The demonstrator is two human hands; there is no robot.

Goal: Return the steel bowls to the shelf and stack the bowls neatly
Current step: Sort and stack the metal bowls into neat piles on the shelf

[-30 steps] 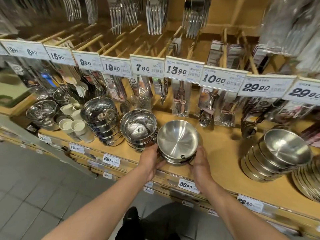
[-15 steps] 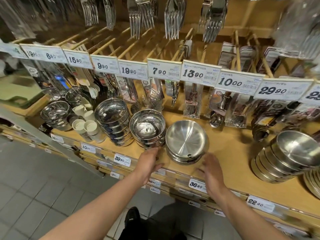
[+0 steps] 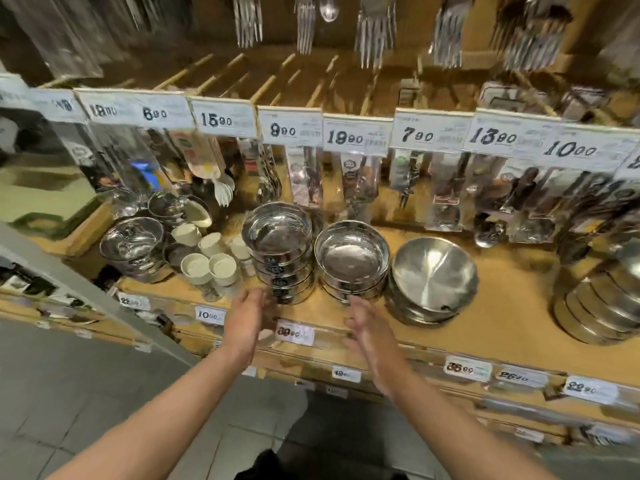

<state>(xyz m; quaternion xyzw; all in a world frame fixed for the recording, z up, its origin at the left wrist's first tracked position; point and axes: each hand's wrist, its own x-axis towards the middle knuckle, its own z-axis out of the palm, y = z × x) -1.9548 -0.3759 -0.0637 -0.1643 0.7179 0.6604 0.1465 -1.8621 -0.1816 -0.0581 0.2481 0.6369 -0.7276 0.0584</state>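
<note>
- A low stack of shiny steel bowls (image 3: pixel 133 245) sits at the far left of the wooden shelf (image 3: pixel 512 299), with a second small stack behind it, partly hidden.
- White cups (image 3: pixel 211 261) stand in a cluster just right of that stack.
- The tall stack of straight-walled bowls (image 3: pixel 278 251) stands next, carrying dark labels on its sides.
- The left hand (image 3: pixel 247 318) hovers at the shelf's front edge, fingers straight and spread loosely, holding nothing; its fingertips reach the foot of the tall stack, though blur hides whether they touch.
- A price tag reading 39.90 (image 3: pixel 294 332) sits on the shelf edge between the two hands.
- The shorter stack of straight-walled bowls (image 3: pixel 353 261) stands just beside the tall one, their rims nearly touching.
- The right hand (image 3: pixel 369 327) hangs in front of this shorter stack, palm turned inward, fingers relaxed and empty, apart from the bowls.
- The stack of rounded matte bowls (image 3: pixel 433 282) rests to the right, its top bowl tilted toward the front.
- A leaning stack of wider bowls (image 3: pixel 599 306) lies at the far right, well apart.
- Packaged utensils (image 3: pixel 446 188) hang behind under a row of price cards (image 3: pixel 349 136).
</note>
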